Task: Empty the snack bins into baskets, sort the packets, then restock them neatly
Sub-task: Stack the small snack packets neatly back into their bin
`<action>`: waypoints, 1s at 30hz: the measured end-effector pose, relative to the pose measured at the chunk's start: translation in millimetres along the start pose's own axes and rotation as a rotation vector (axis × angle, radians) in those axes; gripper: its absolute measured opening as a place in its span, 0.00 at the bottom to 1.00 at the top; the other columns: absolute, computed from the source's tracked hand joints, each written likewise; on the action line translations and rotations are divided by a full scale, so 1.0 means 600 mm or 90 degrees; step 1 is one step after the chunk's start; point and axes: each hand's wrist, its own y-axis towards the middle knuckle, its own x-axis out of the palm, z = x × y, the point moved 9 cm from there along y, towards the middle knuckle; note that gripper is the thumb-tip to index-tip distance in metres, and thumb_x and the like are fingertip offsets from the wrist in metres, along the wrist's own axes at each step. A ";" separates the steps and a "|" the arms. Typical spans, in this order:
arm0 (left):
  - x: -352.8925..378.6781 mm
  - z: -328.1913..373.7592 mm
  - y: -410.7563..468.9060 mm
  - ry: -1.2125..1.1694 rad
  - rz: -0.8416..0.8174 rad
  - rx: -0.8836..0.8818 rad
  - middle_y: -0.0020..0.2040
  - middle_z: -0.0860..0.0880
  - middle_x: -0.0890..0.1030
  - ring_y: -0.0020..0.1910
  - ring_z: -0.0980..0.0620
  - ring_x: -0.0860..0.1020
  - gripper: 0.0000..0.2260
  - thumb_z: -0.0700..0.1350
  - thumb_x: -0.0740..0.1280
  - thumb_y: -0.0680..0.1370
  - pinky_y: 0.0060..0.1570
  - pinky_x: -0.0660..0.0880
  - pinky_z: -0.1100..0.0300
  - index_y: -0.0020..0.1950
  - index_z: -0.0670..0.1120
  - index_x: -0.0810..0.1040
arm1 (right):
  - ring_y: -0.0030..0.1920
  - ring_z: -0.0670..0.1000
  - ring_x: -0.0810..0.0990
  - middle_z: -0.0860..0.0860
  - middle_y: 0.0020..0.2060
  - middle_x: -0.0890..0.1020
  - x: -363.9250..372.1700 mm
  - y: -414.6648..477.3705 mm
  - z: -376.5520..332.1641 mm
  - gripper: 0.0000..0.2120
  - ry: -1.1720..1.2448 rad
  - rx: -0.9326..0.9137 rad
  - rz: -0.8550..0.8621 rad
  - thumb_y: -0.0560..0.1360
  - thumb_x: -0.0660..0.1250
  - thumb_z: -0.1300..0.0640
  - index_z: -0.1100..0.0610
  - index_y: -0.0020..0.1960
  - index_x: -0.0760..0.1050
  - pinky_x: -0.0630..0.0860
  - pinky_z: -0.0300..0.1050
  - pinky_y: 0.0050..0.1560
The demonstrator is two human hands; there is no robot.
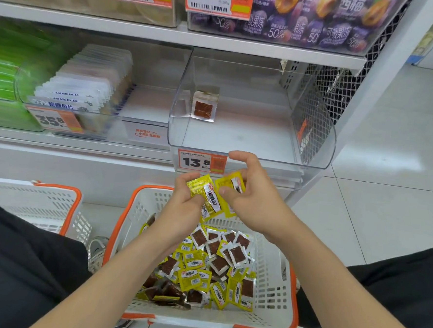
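Packets [205, 269] in yellow wrappers, some showing a clear side with a brown slab inside, are lying in a loose heap on the floor of the white basket [274, 281] with the orange rim, gathering toward its middle and left side. Both hands are hovering over the basket's far edge, just below the shelf [84, 153]. The left hand [182, 207] is curling its fingers round a small stack [208, 201] of yellow packets, gripping it firmly. The right hand [256, 201] is pinching another yellow packet [230, 183] between thumb and lower fingers, right beside the stack, while its index finger is arching up, touching nothing. At the shelf's right end the clear bin [317, 149] is sitting nearly bare, with a price tag [201, 162] reading 13.8 hanging at its front left corner. A single packet [203, 108] is standing upright near the bin's back left corner. Further left along the shelf, a neighbouring bin [88, 87] is carrying rows of white packets. A second basket [56, 199] is sitting on the floor to the left of the first.
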 end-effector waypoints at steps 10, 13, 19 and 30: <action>0.028 0.007 -0.017 -0.410 -0.053 -0.082 0.59 0.40 0.81 0.55 0.45 0.81 0.28 0.31 0.56 0.71 0.51 0.78 0.53 0.70 0.44 0.73 | 0.69 0.51 0.70 0.47 0.69 0.75 0.059 -0.008 0.003 0.22 -0.161 -0.148 0.099 0.84 0.63 0.55 0.49 0.78 0.69 0.64 0.42 0.69; 0.028 0.022 -0.022 -0.372 -0.113 -0.065 0.54 0.41 0.83 0.51 0.47 0.83 0.30 0.30 0.57 0.71 0.50 0.79 0.53 0.72 0.45 0.73 | 0.74 0.47 0.62 0.47 0.75 0.65 0.079 -0.015 -0.001 0.31 -0.116 -0.124 0.003 0.79 0.55 0.59 0.49 0.82 0.60 0.60 0.41 0.74; -0.017 0.054 -0.013 -0.202 -0.070 -0.001 0.63 0.38 0.82 0.59 0.43 0.82 0.27 0.35 0.65 0.75 0.52 0.77 0.47 0.72 0.52 0.72 | 0.81 0.39 0.55 0.41 0.81 0.60 0.040 -0.045 -0.072 0.40 -0.074 -0.224 -0.102 0.77 0.69 0.64 0.45 0.83 0.56 0.60 0.44 0.80; -0.031 0.155 -0.040 -0.204 -0.089 0.081 0.54 0.39 0.86 0.46 0.45 0.84 0.14 0.47 0.71 0.81 0.37 0.79 0.56 0.63 0.40 0.81 | 0.62 0.52 0.77 0.49 0.70 0.68 -0.030 -0.040 -0.117 0.21 -0.273 -0.431 0.023 0.78 0.74 0.53 0.51 0.69 0.73 0.76 0.53 0.60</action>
